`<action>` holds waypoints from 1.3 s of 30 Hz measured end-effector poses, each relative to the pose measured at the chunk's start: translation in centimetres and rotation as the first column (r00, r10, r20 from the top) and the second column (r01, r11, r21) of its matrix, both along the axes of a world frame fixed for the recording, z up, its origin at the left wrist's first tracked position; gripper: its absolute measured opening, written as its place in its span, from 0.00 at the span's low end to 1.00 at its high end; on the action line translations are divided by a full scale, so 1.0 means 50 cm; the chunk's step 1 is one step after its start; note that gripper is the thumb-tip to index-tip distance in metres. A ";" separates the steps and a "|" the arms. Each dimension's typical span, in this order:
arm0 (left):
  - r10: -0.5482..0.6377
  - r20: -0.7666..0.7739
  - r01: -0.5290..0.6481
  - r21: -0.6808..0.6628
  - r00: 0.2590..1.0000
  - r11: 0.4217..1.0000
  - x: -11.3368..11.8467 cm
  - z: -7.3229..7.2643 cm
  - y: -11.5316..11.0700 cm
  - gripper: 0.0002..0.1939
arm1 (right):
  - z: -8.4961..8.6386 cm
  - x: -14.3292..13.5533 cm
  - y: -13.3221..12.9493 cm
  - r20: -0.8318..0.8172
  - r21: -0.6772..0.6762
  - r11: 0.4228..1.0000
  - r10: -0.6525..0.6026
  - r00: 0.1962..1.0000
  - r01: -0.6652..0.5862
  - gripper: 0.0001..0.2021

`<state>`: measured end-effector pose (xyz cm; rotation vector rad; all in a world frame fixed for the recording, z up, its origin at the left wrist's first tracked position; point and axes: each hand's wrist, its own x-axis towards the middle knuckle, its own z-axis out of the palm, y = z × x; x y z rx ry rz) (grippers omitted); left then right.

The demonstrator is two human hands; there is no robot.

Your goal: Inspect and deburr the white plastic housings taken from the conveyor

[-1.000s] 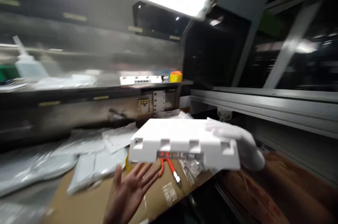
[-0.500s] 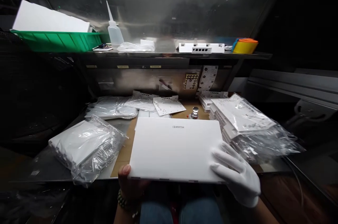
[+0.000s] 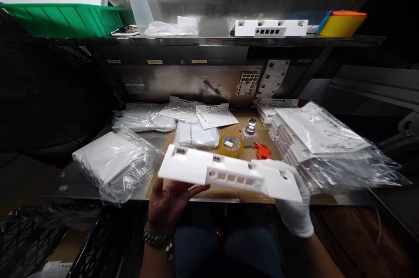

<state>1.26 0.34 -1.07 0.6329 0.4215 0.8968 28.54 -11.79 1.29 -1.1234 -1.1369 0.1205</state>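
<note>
We have the white housing [image 3: 193, 165] raised between both sets of fingers, ported edge facing us. Gloved right hand [image 3: 296, 212] is clamped on its right end. Bare left hand [image 3: 168, 204] sits under the other end, fingers part-hidden; can't tell if gripping. Tape roll [image 3: 233, 153], orange cutter [image 3: 263, 152] beyond the fingers; bagged panels [image 3: 319, 134] right.
</note>
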 end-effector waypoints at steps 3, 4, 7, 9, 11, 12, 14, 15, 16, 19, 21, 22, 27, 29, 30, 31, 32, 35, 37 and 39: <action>-0.139 0.068 0.142 -0.029 0.988 0.989 0.011 0.043 0.006 0.32 | -0.005 -0.008 0.028 -0.133 -0.099 0.995 -0.024 0.991 0.011 0.11; -0.184 0.095 0.188 -0.032 0.978 0.982 0.010 0.049 0.008 0.33 | -0.006 -0.009 0.033 -0.141 -0.126 0.992 -0.008 0.990 -0.010 0.10; -0.237 0.142 0.240 -0.003 0.961 0.971 -0.003 0.045 0.011 0.33 | -0.006 -0.007 0.038 -0.118 -0.218 0.962 0.139 0.983 -0.162 0.12; -0.230 0.142 0.231 0.012 0.963 0.973 -0.013 0.035 0.014 0.33 | -0.005 -0.007 0.036 -0.094 -0.276 0.931 0.220 0.971 -0.238 0.13; -0.231 0.136 0.233 0.003 0.963 0.973 -0.018 0.031 0.015 0.33 | -0.004 -0.005 0.031 -0.085 -0.303 0.914 0.257 0.963 -0.271 0.14; -0.240 0.133 0.243 -0.008 0.962 0.970 -0.019 0.033 0.014 0.35 | -0.003 -0.004 0.028 -0.092 -0.299 0.911 0.270 0.958 -0.285 0.15; -0.249 0.120 0.256 -0.048 0.961 0.965 -0.017 0.040 0.009 0.38 | -0.001 0.000 0.023 -0.103 -0.264 0.916 0.285 0.953 -0.302 0.16; -0.239 0.108 0.248 -0.079 0.965 0.966 -0.015 0.045 0.006 0.39 | 0.001 0.002 0.020 -0.102 -0.246 0.920 0.288 0.952 -0.304 0.16; -0.222 0.097 0.232 -0.110 0.970 0.966 -0.012 0.049 0.004 0.40 | 0.002 0.003 0.018 -0.100 -0.233 0.923 0.291 0.951 -0.307 0.16; -0.189 0.098 0.202 -0.137 0.977 0.970 -0.006 0.054 -0.003 0.39 | 0.003 0.004 0.012 -0.124 -0.252 0.912 0.300 0.946 -0.323 0.15; -0.204 0.135 0.218 -0.095 0.970 0.971 -0.003 0.051 -0.006 0.38 | 0.000 0.001 0.007 -0.183 -0.286 0.897 0.295 0.938 -0.338 0.14; -0.218 0.148 0.231 -0.078 0.965 0.970 -0.001 0.050 -0.008 0.39 | -0.003 0.000 0.005 -0.209 -0.298 0.894 0.282 0.936 -0.336 0.13; -0.220 0.084 0.228 -0.104 0.972 0.968 0.010 0.062 -0.021 0.46 | -0.014 -0.001 -0.002 -0.248 -0.290 0.915 0.213 0.945 -0.282 0.13; -0.223 0.060 0.229 -0.107 0.973 0.968 0.014 0.067 -0.026 0.46 | -0.013 0.001 -0.001 -0.259 -0.291 0.914 0.208 0.943 -0.282 0.12; -0.236 0.061 0.242 -0.101 0.970 0.965 0.015 0.068 -0.027 0.46 | -0.013 0.002 -0.001 -0.269 -0.295 0.913 0.205 0.941 -0.283 0.12; -0.250 0.072 0.256 -0.091 0.966 0.962 0.016 0.067 -0.028 0.46 | -0.012 0.003 0.000 -0.279 -0.298 0.912 0.200 0.939 -0.283 0.12; -0.262 0.086 0.269 -0.083 0.961 0.960 0.017 0.065 -0.028 0.45 | -0.013 0.003 0.001 -0.289 -0.299 0.911 0.196 0.937 -0.283 0.12; -0.263 0.117 0.275 -0.097 0.958 0.957 0.019 0.060 -0.027 0.46 | -0.020 0.007 0.000 -0.304 -0.291 0.913 0.194 0.933 -0.285 0.15; -0.248 0.110 0.261 -0.123 0.962 0.957 0.021 0.060 -0.028 0.47 | -0.029 0.011 -0.002 -0.303 -0.290 0.915 0.191 0.934 -0.281 0.16; -0.255 0.099 0.267 -0.132 0.962 0.955 0.024 0.063 -0.029 0.48 | -0.035 0.015 -0.003 -0.310 -0.289 0.913 0.196 0.930 -0.289 0.16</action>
